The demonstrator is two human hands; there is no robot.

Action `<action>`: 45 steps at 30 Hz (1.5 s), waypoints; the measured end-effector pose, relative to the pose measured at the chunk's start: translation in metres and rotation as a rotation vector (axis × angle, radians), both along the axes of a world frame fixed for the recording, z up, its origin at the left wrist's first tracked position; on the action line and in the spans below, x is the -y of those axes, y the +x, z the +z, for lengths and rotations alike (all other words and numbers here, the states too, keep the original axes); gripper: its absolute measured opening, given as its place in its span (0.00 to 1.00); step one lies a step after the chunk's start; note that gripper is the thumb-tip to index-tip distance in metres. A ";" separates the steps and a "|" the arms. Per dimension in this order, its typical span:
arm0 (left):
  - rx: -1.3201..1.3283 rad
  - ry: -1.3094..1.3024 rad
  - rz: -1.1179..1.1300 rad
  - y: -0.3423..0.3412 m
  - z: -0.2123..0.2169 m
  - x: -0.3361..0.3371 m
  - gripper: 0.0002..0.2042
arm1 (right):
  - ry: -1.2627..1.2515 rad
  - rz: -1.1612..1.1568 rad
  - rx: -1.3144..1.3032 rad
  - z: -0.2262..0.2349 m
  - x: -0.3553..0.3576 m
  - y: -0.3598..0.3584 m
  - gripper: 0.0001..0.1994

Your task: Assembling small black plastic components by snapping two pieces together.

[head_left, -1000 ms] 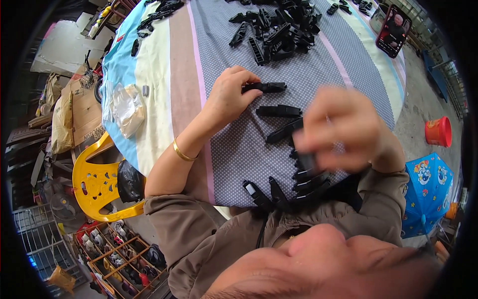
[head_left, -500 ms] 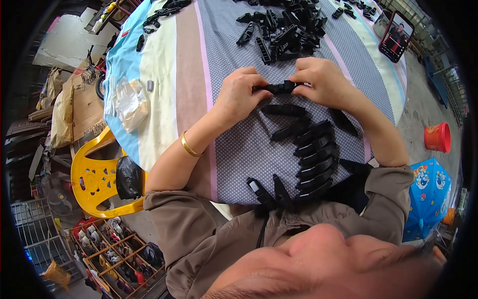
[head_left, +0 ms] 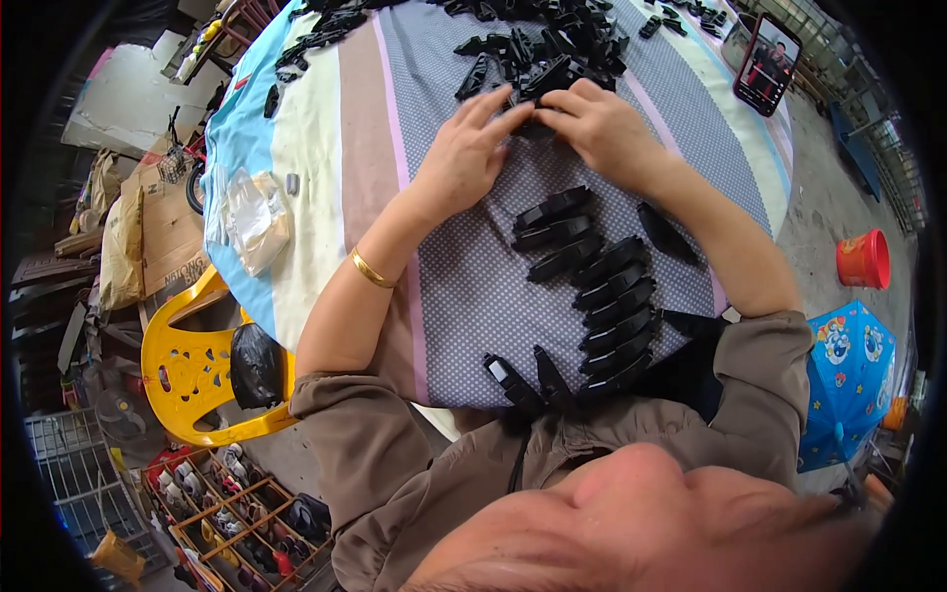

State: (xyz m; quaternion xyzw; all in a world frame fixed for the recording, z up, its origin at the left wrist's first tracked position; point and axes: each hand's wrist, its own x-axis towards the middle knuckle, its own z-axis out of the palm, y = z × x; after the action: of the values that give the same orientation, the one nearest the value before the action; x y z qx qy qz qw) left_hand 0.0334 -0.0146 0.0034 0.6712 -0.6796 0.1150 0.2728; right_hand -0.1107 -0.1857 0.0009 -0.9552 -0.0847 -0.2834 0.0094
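Note:
Both hands reach to the near edge of a heap of black plastic clip-like parts (head_left: 577, 49) on the far side of the table. My left hand (head_left: 469, 148) has its fingers stretched apart, their tips on the heap's edge. Close beside it, my right hand (head_left: 607, 133) touches the same parts with its fingers spread and slightly bent. Any single piece under the fingertips is hidden. Nearer to me, a curved row of longer black parts (head_left: 617, 321) lies side by side, its far end at a tilted black piece (head_left: 552, 207).
A lone dark piece (head_left: 669, 233) lies right of the row; two more (head_left: 515, 383) sit at the near edge. A phone (head_left: 767, 65) stands far right. A clear plastic bag (head_left: 256, 222) lies left. Beside the table are a yellow chair (head_left: 187, 360), red bucket (head_left: 863, 259) and blue umbrella (head_left: 848, 380).
The black part I held between both hands has left them and now lies at the row's far end. Both hands have moved away from me to the heap, and their fingers have spread.

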 end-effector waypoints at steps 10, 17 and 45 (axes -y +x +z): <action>-0.501 -0.173 0.196 -0.012 0.002 -0.012 0.09 | 0.676 0.028 0.019 0.013 -0.013 -0.012 0.05; -1.184 0.224 0.115 -0.026 0.001 -0.017 0.10 | 0.757 0.061 -0.134 -0.009 0.013 -0.015 0.15; -0.278 0.255 0.084 -0.030 0.015 -0.027 0.10 | 0.582 0.182 -0.216 0.015 -0.014 -0.026 0.13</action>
State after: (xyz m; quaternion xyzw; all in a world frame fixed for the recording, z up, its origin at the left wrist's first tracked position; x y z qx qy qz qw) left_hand 0.0037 0.0124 0.0184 0.7376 -0.6157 -0.0546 0.2717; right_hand -0.1371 -0.1718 0.0157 -0.9255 -0.0837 -0.1905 0.3165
